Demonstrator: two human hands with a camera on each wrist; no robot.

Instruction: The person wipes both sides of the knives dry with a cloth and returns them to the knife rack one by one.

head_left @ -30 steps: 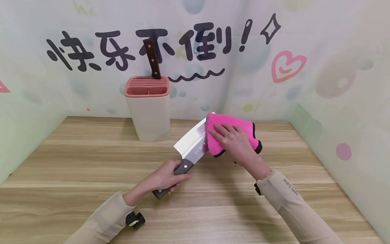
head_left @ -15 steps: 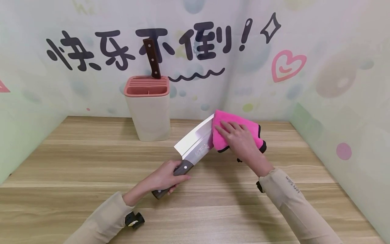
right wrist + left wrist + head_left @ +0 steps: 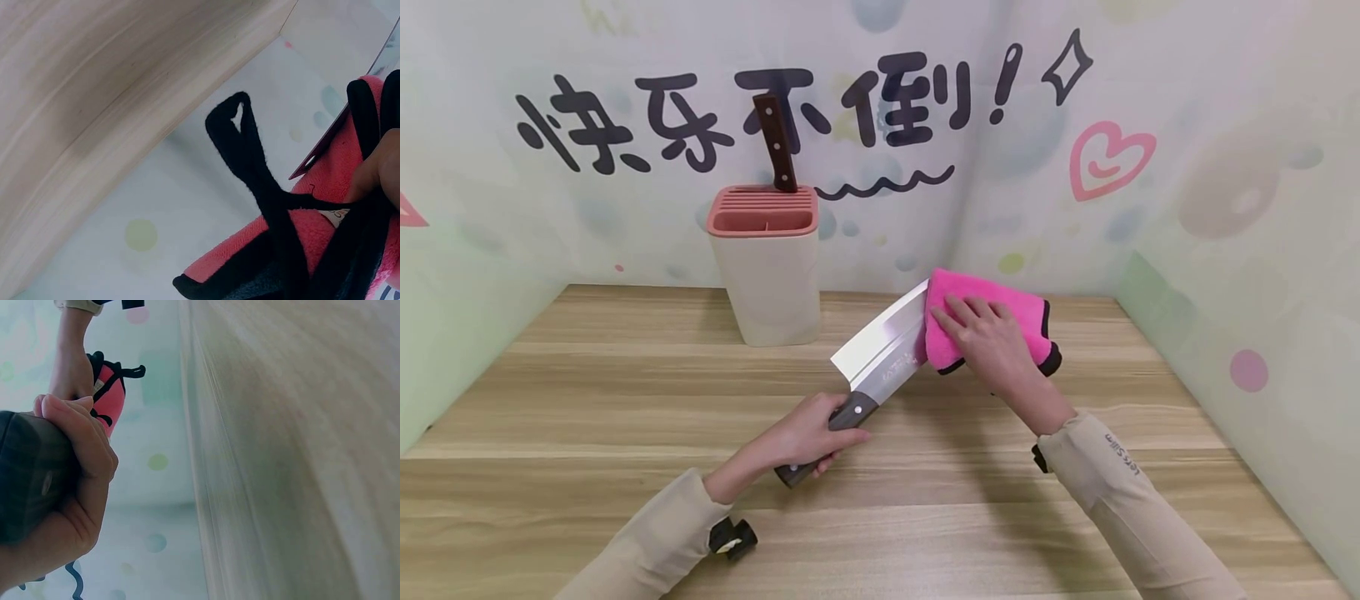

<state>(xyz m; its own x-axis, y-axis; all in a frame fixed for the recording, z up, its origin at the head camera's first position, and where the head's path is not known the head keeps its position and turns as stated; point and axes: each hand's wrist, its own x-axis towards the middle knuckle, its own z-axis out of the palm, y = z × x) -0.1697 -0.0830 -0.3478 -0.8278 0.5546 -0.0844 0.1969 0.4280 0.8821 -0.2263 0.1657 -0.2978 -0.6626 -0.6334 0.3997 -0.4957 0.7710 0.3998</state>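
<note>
In the head view my left hand (image 3: 805, 429) grips the dark riveted handle of a cleaver (image 3: 883, 342), whose broad shiny blade points up and to the right. Its handle (image 3: 31, 475) fills the fist in the left wrist view. My right hand (image 3: 992, 342) holds a folded pink cloth (image 3: 1018, 312) with black edging over the blade's far end, fingers spread on top. From below, in the right wrist view, the thumb (image 3: 378, 169) presses the cloth (image 3: 331, 162) from the other side, and a black loop (image 3: 240, 137) hangs off it. The blade's tip is hidden under the cloth.
A white knife block (image 3: 767, 292) with a pink slotted top stands at the back, left of the cleaver. One brown-handled knife (image 3: 777, 146) sits upright in it. The wooden table (image 3: 587, 400) ends at printed walls behind and on both sides.
The right hand and the cloth have slid up and to the right along the blade, baring more of it, mostly in the first half second. The left hand has kept its place.
</note>
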